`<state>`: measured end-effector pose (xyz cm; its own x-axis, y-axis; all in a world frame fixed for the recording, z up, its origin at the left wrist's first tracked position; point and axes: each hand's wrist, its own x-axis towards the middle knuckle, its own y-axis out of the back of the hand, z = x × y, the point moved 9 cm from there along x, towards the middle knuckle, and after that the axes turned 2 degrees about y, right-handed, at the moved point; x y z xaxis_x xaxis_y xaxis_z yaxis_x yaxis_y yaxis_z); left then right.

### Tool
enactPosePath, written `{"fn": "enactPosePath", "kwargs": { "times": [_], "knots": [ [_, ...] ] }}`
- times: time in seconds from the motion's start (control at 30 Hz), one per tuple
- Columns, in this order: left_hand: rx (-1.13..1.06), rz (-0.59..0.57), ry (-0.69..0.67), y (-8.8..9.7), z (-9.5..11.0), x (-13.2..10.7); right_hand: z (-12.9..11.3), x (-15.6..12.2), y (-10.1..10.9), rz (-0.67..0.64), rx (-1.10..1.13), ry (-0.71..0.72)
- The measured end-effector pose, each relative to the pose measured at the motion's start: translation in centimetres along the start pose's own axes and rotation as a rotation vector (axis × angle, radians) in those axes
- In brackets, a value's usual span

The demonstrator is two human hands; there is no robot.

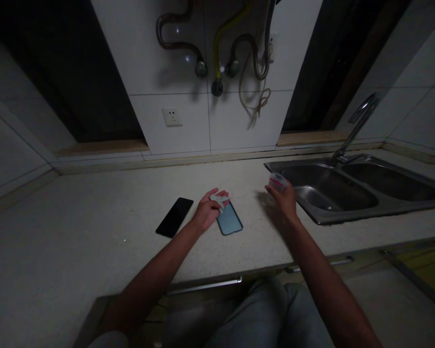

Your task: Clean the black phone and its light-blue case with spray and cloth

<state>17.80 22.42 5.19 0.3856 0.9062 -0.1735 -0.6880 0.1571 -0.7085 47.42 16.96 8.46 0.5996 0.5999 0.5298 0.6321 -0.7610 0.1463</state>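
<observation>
My left hand (206, 211) is curled palm-up around a crumpled white tissue or cloth (219, 198), just over the top end of a blue phone case (230, 221). The case lies flat on the counter with its inside facing up. Left of that hand, a black smartphone (174, 217) rests at a slant, dark screen up. My right hand (284, 197) grips a small clear container (277, 180) with a red-pink band, raised near the sink's left corner. What the container holds is too dim to tell.
A pale countertop (130, 203) runs along the tiled wall. On the right sits a steel double sink (319, 217) with a chrome faucet (358, 121). Hoses and a yellow pipe (217, 53) come down the wall above a socket (172, 117). Drawer handles (206, 286) line the front edge.
</observation>
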Motion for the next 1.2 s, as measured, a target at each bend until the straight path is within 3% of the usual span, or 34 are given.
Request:
{"fn": "enactPosePath", "kwargs": {
  "times": [0.27, 0.33, 0.43, 0.47, 0.5, 0.57, 0.63, 0.73, 0.83, 1.0, 1.1, 1.2],
  "knots": [
    [0.143, 0.051, -0.136, 0.3, 1.0, 0.4, 1.9, -1.1, 1.2, 0.038, 0.137, -0.110],
    [0.274, 0.091, -0.213, 0.5, 1.6, 0.4, 0.3, -1.5, 2.7, 0.136, 0.081, -0.032],
    [0.490, 0.086, -0.291, 0.0, 2.2, 0.0, -4.8, -3.4, 5.1, 0.384, -0.038, 0.239],
    [0.545, 0.059, -0.297, -0.4, 2.2, -0.2, -6.6, -4.0, 4.9, 0.400, -0.049, 0.331],
    [0.586, 0.027, -0.296, -0.8, 2.1, -0.4, -8.3, -4.4, 3.6, 0.301, -0.033, 0.422],
    [0.637, -0.032, -0.294, -1.5, 2.0, -0.7, -11.1, -5.1, -1.5, -0.117, 0.038, 0.537],
    [0.676, -0.062, -0.307, -1.9, 2.1, -0.9, -12.4, -6.4, -6.9, -0.524, 0.085, 0.544],
    [0.763, -0.076, -0.300, -1.9, 2.3, -0.7, -12.6, -7.4, -11.9, -0.780, 0.114, 0.511],
    [0.909, -0.056, -0.291, -1.2, 2.7, -0.3, -11.0, -6.9, -14.3, -0.833, 0.172, 0.400],
    [1.227, 0.063, -0.385, 0.3, 4.4, -0.5, -6.8, -6.1, -14.6, -0.792, 0.271, 0.087],
    [1.326, 0.237, -0.364, 2.3, 4.8, -0.6, -5.4, -6.5, -14.2, -0.815, 0.255, 0.024],
    [1.344, 0.273, -0.328, 3.3, 4.1, -0.3, -4.5, -7.0, -14.2, -0.811, 0.195, 0.036]
  ]
}}
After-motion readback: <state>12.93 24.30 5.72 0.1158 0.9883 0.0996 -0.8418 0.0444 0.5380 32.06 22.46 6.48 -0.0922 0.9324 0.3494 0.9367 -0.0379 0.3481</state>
